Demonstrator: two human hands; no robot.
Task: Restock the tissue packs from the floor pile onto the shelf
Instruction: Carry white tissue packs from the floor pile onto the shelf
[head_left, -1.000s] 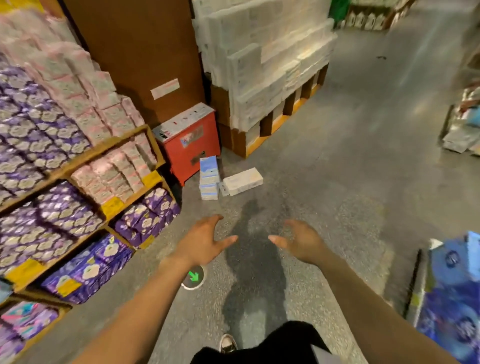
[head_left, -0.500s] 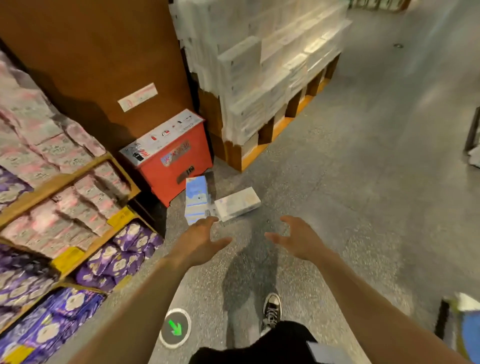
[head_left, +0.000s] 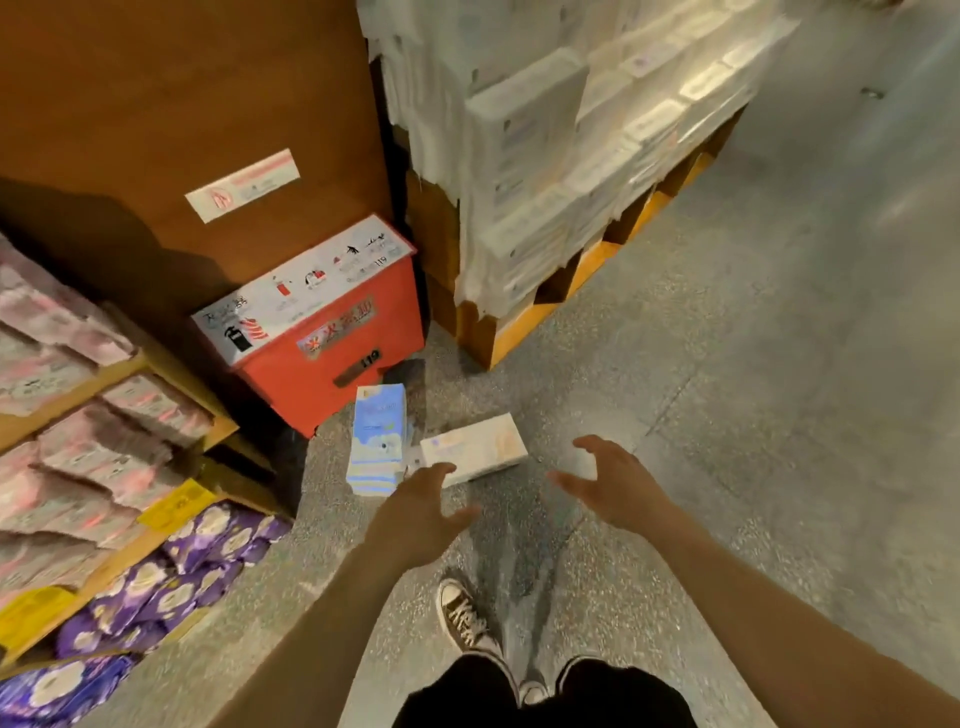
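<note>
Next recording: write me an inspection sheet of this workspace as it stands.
Surface: speckled grey concrete floor.
Job's things: blue tissue stack and white tissue pack lie side by side on the floor before the red box; shelf at left holds pink and purple packs.
Clutter: red box stands against the brown panel.
Hands: left hand and right hand open, empty, fingers spread, hover near the white tissue pack.
Cables: nothing seen.
Surroundings: wrapped pallet of white packs behind; person's shoe below.

The grey floor (head_left: 753, 415) is bearing a blue tissue stack (head_left: 378, 441) beyond the left hand (head_left: 415, 514). A white pack (head_left: 475, 447) is lying beside it, nearer the right hand (head_left: 613, 483).
</note>
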